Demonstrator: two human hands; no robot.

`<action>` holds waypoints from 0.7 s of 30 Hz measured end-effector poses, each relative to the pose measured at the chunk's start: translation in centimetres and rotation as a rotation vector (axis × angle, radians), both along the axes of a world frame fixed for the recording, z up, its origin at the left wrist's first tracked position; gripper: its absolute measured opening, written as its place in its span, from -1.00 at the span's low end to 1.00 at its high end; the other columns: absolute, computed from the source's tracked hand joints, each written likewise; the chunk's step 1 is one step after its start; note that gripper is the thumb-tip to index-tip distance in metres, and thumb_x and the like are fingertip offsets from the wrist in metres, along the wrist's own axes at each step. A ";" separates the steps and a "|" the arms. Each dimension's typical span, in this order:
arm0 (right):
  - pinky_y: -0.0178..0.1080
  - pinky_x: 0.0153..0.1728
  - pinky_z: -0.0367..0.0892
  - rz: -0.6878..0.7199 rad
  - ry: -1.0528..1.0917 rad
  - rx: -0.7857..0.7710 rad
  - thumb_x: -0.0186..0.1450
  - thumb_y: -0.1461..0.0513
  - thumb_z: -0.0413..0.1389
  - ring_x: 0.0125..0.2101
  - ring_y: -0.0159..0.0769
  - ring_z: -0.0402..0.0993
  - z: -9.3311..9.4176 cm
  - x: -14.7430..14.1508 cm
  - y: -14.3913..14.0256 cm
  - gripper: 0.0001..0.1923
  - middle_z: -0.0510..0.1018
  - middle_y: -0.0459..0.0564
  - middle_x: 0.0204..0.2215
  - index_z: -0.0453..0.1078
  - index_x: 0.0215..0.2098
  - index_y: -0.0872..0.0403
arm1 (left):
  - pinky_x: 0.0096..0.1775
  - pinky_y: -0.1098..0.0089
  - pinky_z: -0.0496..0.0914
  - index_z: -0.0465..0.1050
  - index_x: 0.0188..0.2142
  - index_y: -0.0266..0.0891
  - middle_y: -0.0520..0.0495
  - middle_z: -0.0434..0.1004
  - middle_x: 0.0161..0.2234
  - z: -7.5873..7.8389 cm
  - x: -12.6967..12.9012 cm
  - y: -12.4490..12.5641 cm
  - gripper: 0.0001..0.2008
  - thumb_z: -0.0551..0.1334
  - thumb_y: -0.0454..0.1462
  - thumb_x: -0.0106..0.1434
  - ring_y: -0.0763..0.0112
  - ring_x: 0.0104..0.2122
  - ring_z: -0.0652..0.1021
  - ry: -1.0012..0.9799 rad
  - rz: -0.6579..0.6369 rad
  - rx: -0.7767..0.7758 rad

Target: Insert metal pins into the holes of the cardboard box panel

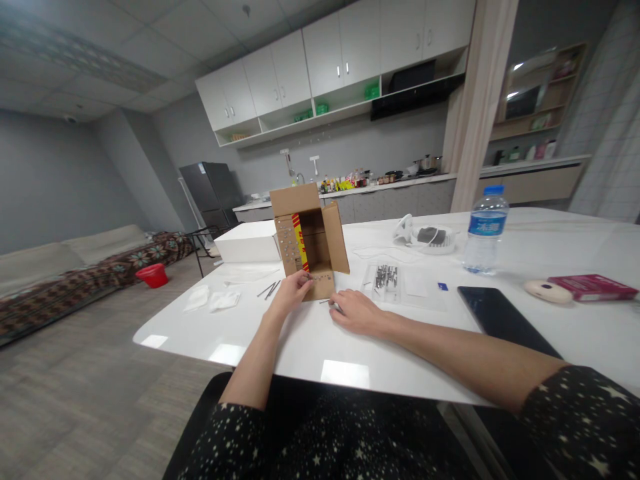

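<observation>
An open cardboard box [327, 230] stands on the white table in front of me, its flaps spread. Rows of small silver metal pieces, too small to name surely, dot its left flap [287, 243], and a few more line the lower flap [323, 288]. My left hand [295, 291] is at the lower flap's left edge, thumb and fingers pinched; whatever is between them is hidden. Just right of that flap, my right hand [356, 311] rests low on the table, fingers curled around a small metallic thing I cannot make out. A clear plastic case [367, 287] with metal pieces lies beyond it.
Left of the box lie thin dark rods [271, 289], crumpled tissues [224, 301] and a white box [249, 241]. Toward the right are a phone [503, 320], a water bottle [486, 233], a white round device [433, 239] and a dark red box [593, 287].
</observation>
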State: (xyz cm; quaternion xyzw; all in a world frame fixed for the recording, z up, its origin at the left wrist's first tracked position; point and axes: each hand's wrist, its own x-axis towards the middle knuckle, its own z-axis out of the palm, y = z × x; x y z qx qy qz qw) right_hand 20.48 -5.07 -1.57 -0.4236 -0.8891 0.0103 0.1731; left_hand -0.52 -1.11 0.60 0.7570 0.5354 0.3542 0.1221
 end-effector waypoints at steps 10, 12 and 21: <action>-0.23 -0.23 0.13 -0.005 -0.004 0.007 0.36 0.20 -0.06 -0.22 -0.19 0.41 -0.1 0.0 0.0 -0.77 0.55 0.08 -0.24 0.40 -0.17 0.10 | -0.36 0.40 0.33 0.45 -0.26 -0.21 -0.02 0.56 -0.45 0.2 0.1 -0.2 -0.71 0.16 -0.06 0.19 0.35 -0.43 0.50 -0.005 0.010 -0.014; -0.23 -0.24 0.13 -0.004 -0.009 0.013 0.35 0.21 -0.05 -0.23 -0.19 0.42 0.0 0.0 0.0 -0.78 0.55 0.07 -0.25 0.40 -0.18 0.10 | -0.37 0.40 0.33 0.45 -0.26 -0.21 -0.01 0.56 -0.45 0.2 0.1 -0.2 -0.70 0.16 -0.05 0.19 0.34 -0.43 0.50 -0.006 0.009 -0.017; -0.22 -0.23 0.15 -0.012 -0.015 0.004 0.37 0.19 -0.06 -0.22 -0.18 0.43 0.2 -0.1 -0.2 -0.77 0.55 0.08 -0.24 0.40 -0.18 0.11 | -0.37 0.40 0.34 0.46 -0.26 -0.21 -0.01 0.57 -0.45 0.2 0.1 -0.3 -0.70 0.16 -0.05 0.20 0.35 -0.44 0.51 0.006 0.011 -0.001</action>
